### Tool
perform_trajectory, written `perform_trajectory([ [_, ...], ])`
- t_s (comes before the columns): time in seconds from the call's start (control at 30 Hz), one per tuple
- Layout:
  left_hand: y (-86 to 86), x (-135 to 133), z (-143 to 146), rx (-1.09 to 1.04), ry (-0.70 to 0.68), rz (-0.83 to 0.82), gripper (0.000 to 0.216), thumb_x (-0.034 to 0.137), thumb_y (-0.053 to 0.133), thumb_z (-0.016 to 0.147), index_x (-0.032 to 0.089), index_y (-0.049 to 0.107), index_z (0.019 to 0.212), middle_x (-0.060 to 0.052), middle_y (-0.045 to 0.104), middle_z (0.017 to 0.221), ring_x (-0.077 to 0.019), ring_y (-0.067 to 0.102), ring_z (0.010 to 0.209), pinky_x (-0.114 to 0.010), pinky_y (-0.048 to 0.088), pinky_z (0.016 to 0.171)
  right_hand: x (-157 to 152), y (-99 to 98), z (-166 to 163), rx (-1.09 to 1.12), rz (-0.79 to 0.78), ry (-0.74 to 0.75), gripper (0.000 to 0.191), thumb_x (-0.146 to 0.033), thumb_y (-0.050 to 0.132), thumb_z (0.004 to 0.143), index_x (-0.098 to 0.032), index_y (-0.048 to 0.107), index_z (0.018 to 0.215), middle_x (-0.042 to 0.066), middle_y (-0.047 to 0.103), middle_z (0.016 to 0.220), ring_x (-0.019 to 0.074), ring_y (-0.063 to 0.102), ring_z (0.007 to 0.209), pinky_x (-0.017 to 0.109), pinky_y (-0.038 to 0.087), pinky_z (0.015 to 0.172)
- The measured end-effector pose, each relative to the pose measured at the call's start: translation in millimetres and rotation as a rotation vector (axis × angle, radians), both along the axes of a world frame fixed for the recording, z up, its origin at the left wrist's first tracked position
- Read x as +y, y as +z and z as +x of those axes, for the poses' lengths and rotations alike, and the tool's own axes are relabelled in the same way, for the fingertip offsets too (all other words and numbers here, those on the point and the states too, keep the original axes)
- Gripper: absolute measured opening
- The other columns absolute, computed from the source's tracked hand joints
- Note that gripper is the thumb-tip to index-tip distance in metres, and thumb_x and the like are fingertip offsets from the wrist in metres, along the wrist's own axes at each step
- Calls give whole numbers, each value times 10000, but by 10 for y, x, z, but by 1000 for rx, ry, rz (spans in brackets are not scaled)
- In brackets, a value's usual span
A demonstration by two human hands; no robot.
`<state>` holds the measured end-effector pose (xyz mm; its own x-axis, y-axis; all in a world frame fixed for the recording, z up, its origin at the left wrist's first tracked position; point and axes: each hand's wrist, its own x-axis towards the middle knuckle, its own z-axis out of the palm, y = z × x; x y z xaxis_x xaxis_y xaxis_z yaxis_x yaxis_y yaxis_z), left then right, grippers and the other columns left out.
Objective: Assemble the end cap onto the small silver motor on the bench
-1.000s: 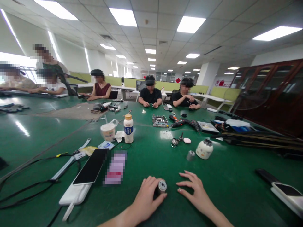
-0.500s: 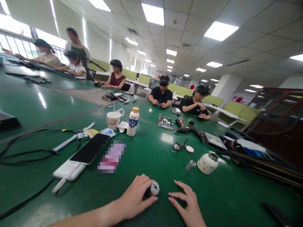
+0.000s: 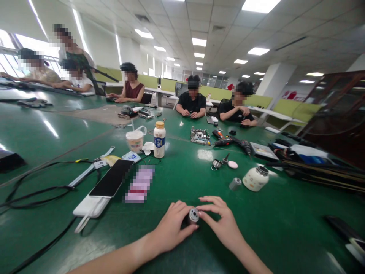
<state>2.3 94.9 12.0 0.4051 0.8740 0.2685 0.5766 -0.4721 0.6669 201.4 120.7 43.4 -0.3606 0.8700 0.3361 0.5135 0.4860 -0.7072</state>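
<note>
A small metal cylinder (image 3: 193, 216) is being gripped just above the green table (image 3: 182, 179), near its front edge and low in the middle of the view. It is being enclosed by the curled fingers (image 3: 180, 213) of the left hand (image 3: 171, 228), with the thumb beneath. Only its round, bright end face with a dark centre is being left exposed. That end is being pinched by the thumb and forefinger of the right hand (image 3: 225, 224), and the remaining right fingers are being held loosely curved and slightly apart above it.

Beyond the hands, a shorter grey cylinder (image 3: 235, 183) is lying just beside a squat, glossy cream housing (image 3: 256, 179) with a dark, metal-ringed opening. Farther back, a white plastic bottle (image 3: 159, 139) with an orange cap is standing upright. To the left, a flat black phone (image 3: 111, 182) is lying on a white slab-shaped power bank (image 3: 89, 205). A black cable (image 3: 37, 190) is lying looped across the smooth, reflective tabletop.
</note>
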Motion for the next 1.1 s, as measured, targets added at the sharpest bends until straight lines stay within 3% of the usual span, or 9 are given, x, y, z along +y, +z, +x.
perform_trajectory([
  [0.4,-44,1,5,-3,-1,48,216,378,570,921,222,595,1068,-37,621,979,-209,528,928,-328,383,806,-23,-21,-134,-81,43,18,133,-319,707,826,-341,765,943,39,728,1071,277,603,1060,494,418,947],
  [0.47,-33,2,0,2,3,52,213,382,578,916,221,596,1054,-34,621,972,-209,528,925,-325,383,802,-23,17,-85,-67,82,-18,96,-341,697,825,-296,761,770,38,749,981,276,629,1004,490,424,926],
  [0.57,-15,2,-7,22,5,48,236,384,608,896,224,593,1069,-30,622,977,-208,528,929,-324,384,810,-11,92,41,16,135,-115,384,-379,618,876,-236,622,520,50,752,831,267,654,929,470,442,892],
  [0.63,-14,4,-9,32,4,51,247,389,616,889,226,596,1073,-30,625,978,-209,529,931,-324,386,813,-10,138,99,21,131,-126,300,-395,612,881,-244,674,629,59,751,897,263,650,951,458,455,893],
  [0.7,-26,8,-7,31,1,59,238,394,603,896,225,603,1064,-35,626,979,-212,530,936,-328,389,814,-24,162,93,-42,119,-89,142,-399,672,841,-280,742,874,59,730,1050,267,630,1019,465,450,924],
  [0.77,-45,13,-6,19,4,69,234,398,588,904,223,607,1058,-40,624,971,-215,532,932,-331,393,808,-43,154,31,-117,114,-47,195,-389,705,817,-331,746,999,48,702,1144,274,606,1075,483,432,953],
  [0.97,-68,15,-11,12,-4,88,254,384,590,911,227,596,1110,-37,627,985,-213,538,945,-329,397,807,-46,64,-168,-171,63,-25,96,-354,684,841,-336,777,861,36,706,1127,274,590,1087,498,421,943],
  [1.1,-62,20,-15,44,1,93,281,393,605,902,217,596,1120,-44,630,1005,-216,541,956,-334,398,819,-37,141,-164,-161,169,-15,85,-304,674,853,-302,758,840,27,717,1076,259,588,1085,475,398,950],
])
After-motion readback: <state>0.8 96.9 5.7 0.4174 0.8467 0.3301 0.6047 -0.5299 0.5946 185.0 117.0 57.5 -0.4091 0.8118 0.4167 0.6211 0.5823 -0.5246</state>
